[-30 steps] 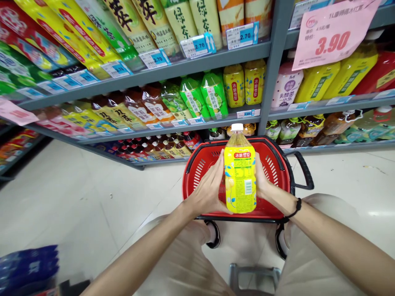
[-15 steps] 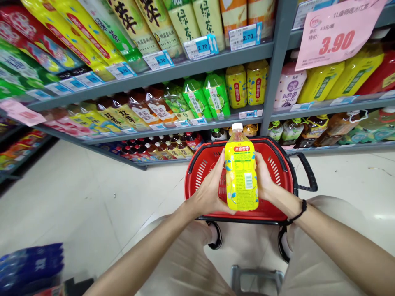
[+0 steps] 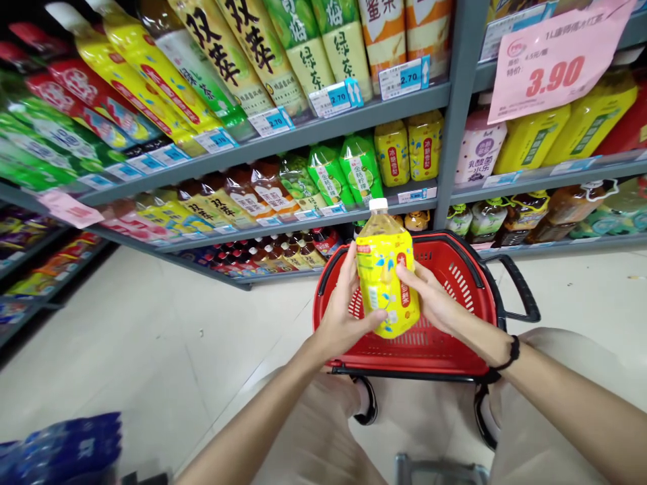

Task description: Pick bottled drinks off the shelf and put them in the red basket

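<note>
A yellow drink bottle [image 3: 385, 273] with a white cap is held upright between both of my hands, just above a red shopping basket [image 3: 455, 350]. My left hand [image 3: 344, 313] wraps the bottle's left side, thumb under its lower edge. My right hand [image 3: 429, 300] grips the right side, fingers laid across the label. The bottle's base sits low over the basket's inside, which looks bare.
Grey shelves [image 3: 354, 111] packed with bottled drinks and price tags run across the top. A pink price sign [image 3: 556, 57] hangs at the upper right. The basket's black handle [image 3: 520, 289] sticks out right. Blue packs [image 3: 60, 448] lie at the bottom left on the pale floor.
Both hands have turned the bottle so another face of its label shows, and it has moved slightly left and lower into the basket. My view has shifted a little.
</note>
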`<action>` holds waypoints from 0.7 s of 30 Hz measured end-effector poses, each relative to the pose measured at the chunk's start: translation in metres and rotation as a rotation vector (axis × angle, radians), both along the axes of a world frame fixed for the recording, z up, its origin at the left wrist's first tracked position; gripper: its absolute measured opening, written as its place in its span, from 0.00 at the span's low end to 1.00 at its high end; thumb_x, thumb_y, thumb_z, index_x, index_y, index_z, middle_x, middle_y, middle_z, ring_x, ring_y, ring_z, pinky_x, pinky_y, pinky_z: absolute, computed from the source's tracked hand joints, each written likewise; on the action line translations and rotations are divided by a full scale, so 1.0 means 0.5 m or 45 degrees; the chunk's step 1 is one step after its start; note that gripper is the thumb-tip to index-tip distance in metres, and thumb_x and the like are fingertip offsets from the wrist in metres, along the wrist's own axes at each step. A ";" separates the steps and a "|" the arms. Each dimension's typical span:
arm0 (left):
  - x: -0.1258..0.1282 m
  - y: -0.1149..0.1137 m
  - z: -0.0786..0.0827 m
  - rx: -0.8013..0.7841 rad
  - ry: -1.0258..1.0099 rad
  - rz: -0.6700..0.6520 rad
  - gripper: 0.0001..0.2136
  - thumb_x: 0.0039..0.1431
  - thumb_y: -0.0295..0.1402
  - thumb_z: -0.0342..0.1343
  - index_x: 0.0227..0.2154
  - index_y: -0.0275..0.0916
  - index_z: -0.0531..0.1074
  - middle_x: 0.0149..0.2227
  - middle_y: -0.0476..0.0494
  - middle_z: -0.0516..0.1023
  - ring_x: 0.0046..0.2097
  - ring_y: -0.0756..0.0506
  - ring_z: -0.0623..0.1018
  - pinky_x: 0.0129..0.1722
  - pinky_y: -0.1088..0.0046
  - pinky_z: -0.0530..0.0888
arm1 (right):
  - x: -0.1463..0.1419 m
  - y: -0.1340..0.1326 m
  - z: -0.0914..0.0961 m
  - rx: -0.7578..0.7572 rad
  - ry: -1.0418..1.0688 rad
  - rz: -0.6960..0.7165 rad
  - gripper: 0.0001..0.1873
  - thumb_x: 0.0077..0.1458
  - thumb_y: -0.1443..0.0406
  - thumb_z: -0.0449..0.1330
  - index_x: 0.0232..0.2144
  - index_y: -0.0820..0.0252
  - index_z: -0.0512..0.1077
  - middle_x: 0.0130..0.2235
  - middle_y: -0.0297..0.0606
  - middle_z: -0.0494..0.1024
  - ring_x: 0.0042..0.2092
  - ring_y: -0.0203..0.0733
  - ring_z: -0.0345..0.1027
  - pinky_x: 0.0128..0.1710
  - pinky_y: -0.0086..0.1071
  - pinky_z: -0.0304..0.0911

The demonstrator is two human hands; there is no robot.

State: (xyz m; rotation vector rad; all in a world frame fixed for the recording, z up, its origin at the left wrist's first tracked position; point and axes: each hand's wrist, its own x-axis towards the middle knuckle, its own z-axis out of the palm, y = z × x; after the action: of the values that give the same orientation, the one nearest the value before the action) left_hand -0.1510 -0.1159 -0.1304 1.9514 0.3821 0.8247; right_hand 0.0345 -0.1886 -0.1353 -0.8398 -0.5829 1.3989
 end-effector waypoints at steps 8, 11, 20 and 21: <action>-0.011 0.008 0.000 -0.235 -0.078 0.324 0.36 0.57 0.40 0.75 0.64 0.41 0.64 0.63 0.34 0.75 0.63 0.33 0.78 0.65 0.51 0.77 | -0.016 -0.002 -0.028 0.184 -0.603 -0.103 0.44 0.43 0.58 0.82 0.60 0.50 0.70 0.64 0.45 0.75 0.64 0.57 0.70 0.69 0.54 0.63; -0.012 0.003 0.009 -0.313 -0.153 0.360 0.35 0.54 0.39 0.77 0.61 0.41 0.67 0.60 0.35 0.79 0.60 0.33 0.80 0.62 0.53 0.79 | -0.019 -0.001 -0.031 0.178 -0.615 -0.066 0.46 0.42 0.59 0.82 0.61 0.50 0.68 0.63 0.45 0.75 0.64 0.57 0.70 0.68 0.53 0.64; -0.001 -0.014 0.030 -0.895 -0.424 0.451 0.38 0.56 0.58 0.72 0.62 0.40 0.69 0.61 0.31 0.80 0.64 0.29 0.79 0.62 0.50 0.79 | 0.000 0.021 -0.009 -0.146 0.065 0.183 0.38 0.52 0.29 0.58 0.37 0.55 0.79 0.42 0.46 0.84 0.54 0.59 0.76 0.57 0.50 0.71; -0.001 -0.013 0.032 -1.016 -0.432 0.451 0.39 0.55 0.61 0.71 0.60 0.38 0.71 0.58 0.30 0.82 0.62 0.28 0.80 0.61 0.49 0.79 | -0.009 0.016 -0.011 -0.164 0.128 0.277 0.38 0.53 0.29 0.58 0.39 0.56 0.80 0.42 0.46 0.85 0.54 0.59 0.77 0.57 0.50 0.71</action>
State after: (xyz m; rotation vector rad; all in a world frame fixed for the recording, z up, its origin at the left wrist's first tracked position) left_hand -0.1518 -0.1226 -0.1143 0.9984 0.7303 1.0079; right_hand 0.0300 -0.1808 -0.1409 -0.8209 -0.5221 1.6816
